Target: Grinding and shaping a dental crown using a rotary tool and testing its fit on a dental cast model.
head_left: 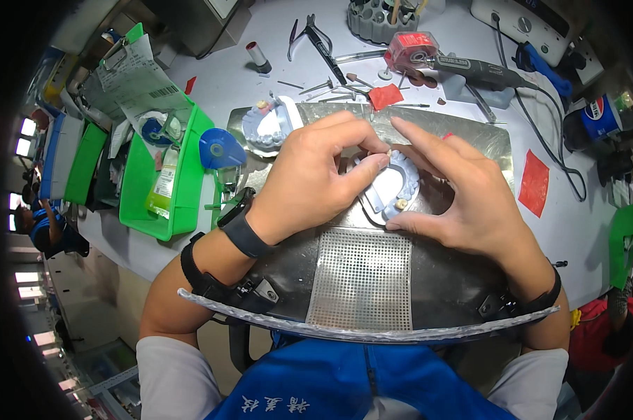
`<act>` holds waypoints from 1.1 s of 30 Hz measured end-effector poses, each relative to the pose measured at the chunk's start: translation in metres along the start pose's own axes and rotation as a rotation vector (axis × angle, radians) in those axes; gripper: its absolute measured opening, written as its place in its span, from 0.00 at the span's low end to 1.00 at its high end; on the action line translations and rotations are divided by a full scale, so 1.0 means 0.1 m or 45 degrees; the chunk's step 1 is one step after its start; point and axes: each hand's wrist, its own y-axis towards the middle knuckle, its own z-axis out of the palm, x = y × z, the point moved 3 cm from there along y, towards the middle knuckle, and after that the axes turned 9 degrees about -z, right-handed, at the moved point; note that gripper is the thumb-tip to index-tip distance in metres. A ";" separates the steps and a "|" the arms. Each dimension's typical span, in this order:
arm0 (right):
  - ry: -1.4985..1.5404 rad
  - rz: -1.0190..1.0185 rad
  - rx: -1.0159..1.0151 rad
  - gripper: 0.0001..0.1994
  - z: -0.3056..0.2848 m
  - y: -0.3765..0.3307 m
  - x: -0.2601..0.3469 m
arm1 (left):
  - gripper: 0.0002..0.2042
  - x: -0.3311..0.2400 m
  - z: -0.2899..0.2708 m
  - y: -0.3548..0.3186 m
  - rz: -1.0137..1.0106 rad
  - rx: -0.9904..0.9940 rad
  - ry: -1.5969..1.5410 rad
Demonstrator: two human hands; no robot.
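Observation:
A grey-white dental arch model [413, 183] rests on the metal work plate between my hands. An ivory-coloured tooth [402, 204] stands out on its near side. My left hand [316, 171] reaches over the model's far left side with thumb and index finger pinched together; the tiny piece at their tips is mostly hidden. My right hand [467, 189] curves round the model's right side, thumb against its near edge and fingers at the far edge. A second dental model [264, 131], also with one yellowish tooth, sits left of my left hand.
A perforated metal sheet [362, 280] lies on the plate. Left stand a green bin [197, 175] and a blue disc [222, 148]. Beyond lie pliers [320, 49], a rotary handpiece [474, 68], burs and red paper [386, 96]. A cord [561, 150] loops at right.

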 end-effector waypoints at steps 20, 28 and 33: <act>-0.048 -0.167 -0.110 0.43 0.03 -0.04 -0.02 | 0.12 -0.01 -0.02 -0.05 -0.261 -0.013 -0.051; -0.045 -0.158 -0.091 0.43 0.03 -0.05 -0.03 | 0.10 -0.04 -0.01 -0.05 -0.214 -0.062 0.004; -0.050 -0.157 -0.087 0.43 0.03 -0.04 -0.04 | 0.09 -0.03 -0.01 -0.05 -0.227 -0.062 0.012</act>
